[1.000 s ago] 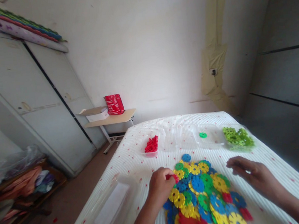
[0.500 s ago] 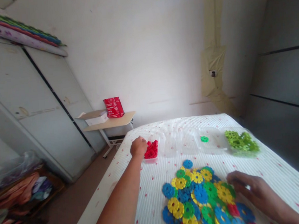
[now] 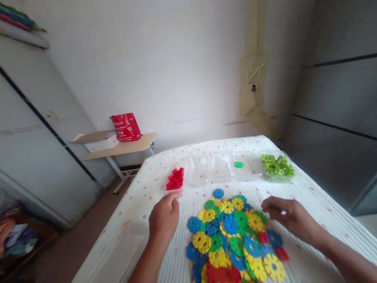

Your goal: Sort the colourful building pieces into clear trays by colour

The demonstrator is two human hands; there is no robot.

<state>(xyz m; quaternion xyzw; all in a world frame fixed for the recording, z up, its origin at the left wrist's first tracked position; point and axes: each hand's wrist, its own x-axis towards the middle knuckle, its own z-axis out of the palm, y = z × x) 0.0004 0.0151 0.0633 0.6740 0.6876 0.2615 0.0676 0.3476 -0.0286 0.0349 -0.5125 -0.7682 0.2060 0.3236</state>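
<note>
My left hand (image 3: 164, 217) is above the table, just in front of a clear container holding red plastic pieces (image 3: 175, 179). Its fingers are closed together and point away from me; whatever they may hold is hidden. At the right edge of a pile of flower-shaped plastic discs (image 3: 230, 224) is my right hand (image 3: 287, 214). Those fingers are curled, with a small pale gap inside; I cannot make out anything in them. The pile mixes blue, yellow and green discs with several red pieces (image 3: 223, 275) among them.
Behind the pile stand clear containers in a row: one has a single green disc (image 3: 239, 164), another light-green pieces (image 3: 277, 166). A clear plastic tray (image 3: 120, 263) lies at the left edge. Beyond are a side table (image 3: 122, 148) with a red bag (image 3: 126, 127), and grey cabinets.
My left hand has drawn back from the container of red pieces toward me. My right hand stays beside the pile. The view has shifted right and down, bringing the tray into sight.
</note>
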